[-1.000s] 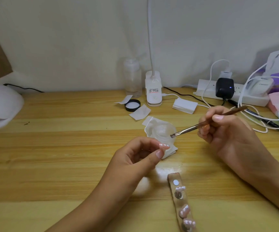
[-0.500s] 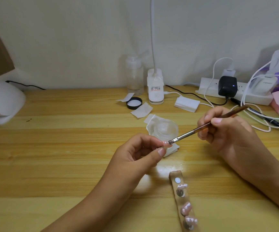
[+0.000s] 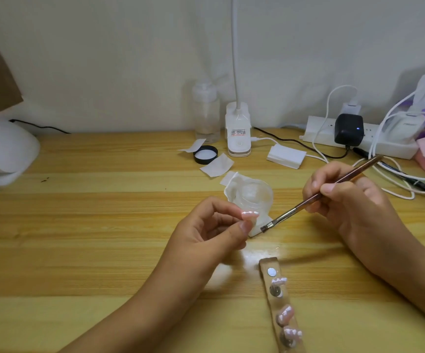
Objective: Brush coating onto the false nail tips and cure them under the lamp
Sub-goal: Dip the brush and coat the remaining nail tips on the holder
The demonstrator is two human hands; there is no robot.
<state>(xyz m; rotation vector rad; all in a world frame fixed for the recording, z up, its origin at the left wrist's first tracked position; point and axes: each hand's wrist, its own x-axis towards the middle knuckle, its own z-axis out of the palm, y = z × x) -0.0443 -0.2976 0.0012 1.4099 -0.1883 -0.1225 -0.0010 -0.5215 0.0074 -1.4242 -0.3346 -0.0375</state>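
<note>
The left hand (image 3: 206, 233) pinched a pink nail tip (image 3: 250, 214) between thumb and forefinger, just in front of a clear jar (image 3: 256, 196). The right hand (image 3: 346, 205) gripped the brush (image 3: 316, 197) like a pen, its bristles just beside the tip, apart. More tips sat on a strip (image 3: 273, 263) nearby. The lamp (image 3: 5, 149) stood far left.

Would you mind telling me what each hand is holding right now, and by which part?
The left hand pinches a false nail tip between thumb and forefinger; the right hand grips the brush around its middle.
</note>
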